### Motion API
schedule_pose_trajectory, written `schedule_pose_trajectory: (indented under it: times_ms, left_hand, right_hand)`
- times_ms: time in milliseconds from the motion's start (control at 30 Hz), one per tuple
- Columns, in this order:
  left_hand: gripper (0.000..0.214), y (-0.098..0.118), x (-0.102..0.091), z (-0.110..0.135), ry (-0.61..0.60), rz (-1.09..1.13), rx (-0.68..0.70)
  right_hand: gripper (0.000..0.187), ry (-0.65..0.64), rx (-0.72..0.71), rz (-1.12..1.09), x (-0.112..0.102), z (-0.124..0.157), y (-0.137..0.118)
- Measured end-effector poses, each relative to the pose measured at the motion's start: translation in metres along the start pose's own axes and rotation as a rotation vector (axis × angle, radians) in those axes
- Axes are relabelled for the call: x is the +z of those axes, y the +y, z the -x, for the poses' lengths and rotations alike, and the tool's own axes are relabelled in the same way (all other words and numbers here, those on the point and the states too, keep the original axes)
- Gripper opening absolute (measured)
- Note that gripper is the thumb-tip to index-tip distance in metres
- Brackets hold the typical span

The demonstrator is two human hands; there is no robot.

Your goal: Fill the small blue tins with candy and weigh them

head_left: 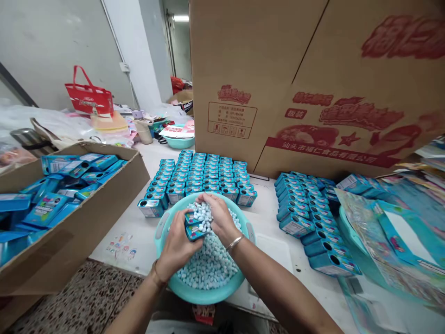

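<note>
Over a turquoise basin [205, 297] full of small pale blue and white candies [212, 266], both my hands are at work. My left hand [179, 239] grips small blue boxes [193, 232], two of which show, tilted side by side. Cupped against their upper ends, my right hand [219, 215] holds a handful of the same candies [203, 214]. Its fingers are bent around the pile, and the candies cover the openings of the boxes. A bracelet [234, 243] is on my right wrist.
Rows of blue boxes [198, 174] stand behind the basin, and more rows [313, 213] are on the right. A cardboard carton [114, 185] of blue boxes is at the left. Large printed cartons [243, 55] rise behind. Plastic-wrapped packaging [392, 232] lies at the right.
</note>
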State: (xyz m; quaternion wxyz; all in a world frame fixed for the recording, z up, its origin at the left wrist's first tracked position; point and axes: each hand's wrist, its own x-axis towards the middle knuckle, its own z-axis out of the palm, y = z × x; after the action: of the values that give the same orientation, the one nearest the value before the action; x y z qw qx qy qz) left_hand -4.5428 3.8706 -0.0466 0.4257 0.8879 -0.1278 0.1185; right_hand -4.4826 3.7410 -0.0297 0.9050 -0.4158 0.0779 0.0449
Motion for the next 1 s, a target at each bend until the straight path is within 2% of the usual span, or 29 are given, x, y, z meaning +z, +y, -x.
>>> schedule_pose_trajectory:
  times_ms: [100,267,433,667,867,1000]
  left_hand:
    - [0.065,0.001,-0.001,-0.001,0.012,0.004,-0.002]
    - [0.061,0.004,-0.010,-0.003,0.028,-0.086,0.035]
    - [0.063,0.004,-0.015,-0.005,-0.012,-0.107,0.056]
    - [0.063,0.004,-0.014,-0.006,-0.091,-0.177,0.072]
    - [0.063,0.008,-0.012,-0.006,-0.077,-0.168,0.060]
    - [0.064,0.006,-0.009,-0.006,-0.077,-0.158,0.049]
  right_hand:
    - [0.025,-0.030,-0.039,0.032,-0.002,0.002,-0.001]
    - [0.029,-0.030,-0.014,0.059,-0.006,0.004,0.006]
    - [0.036,-0.037,0.012,0.008,-0.006,0.007,0.012]
    - [0.046,0.033,0.053,0.020,-0.007,0.011,0.011]
    - [0.046,0.014,0.021,0.017,-0.009,0.013,0.011]
    - [0.049,-0.008,-0.056,0.108,-0.009,0.016,0.011]
